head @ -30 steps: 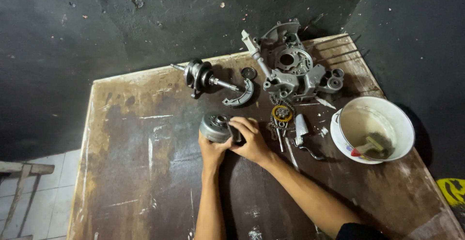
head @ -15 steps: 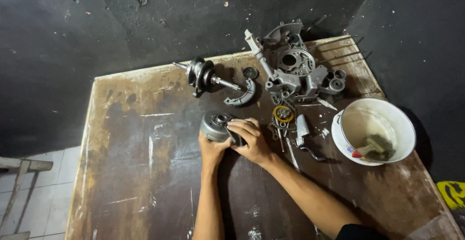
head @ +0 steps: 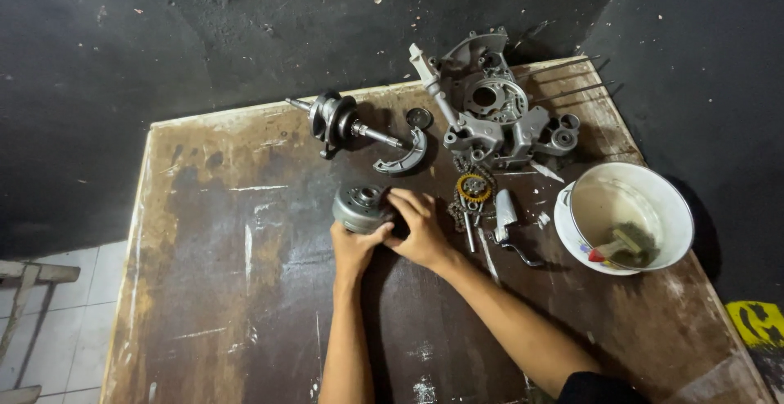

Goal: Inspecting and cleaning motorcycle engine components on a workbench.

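The right hand (head: 420,228) has slid further over the round grey drum (head: 361,206), its fingers now covering the side toward the chain (head: 467,196).

Dim scene, light from above, soft shadows, sharp centre, slight wide-angle edge distortion

on the counter (head: 229,290), the round drum part (head: 362,207) sits near the middle, with the left hand (head: 355,245) below it and the right hand (head: 420,228) to its right. behind it lies the crankshaft (head: 339,122); the engine case (head: 498,114) lies back right, the bowl (head: 653,200) far right.
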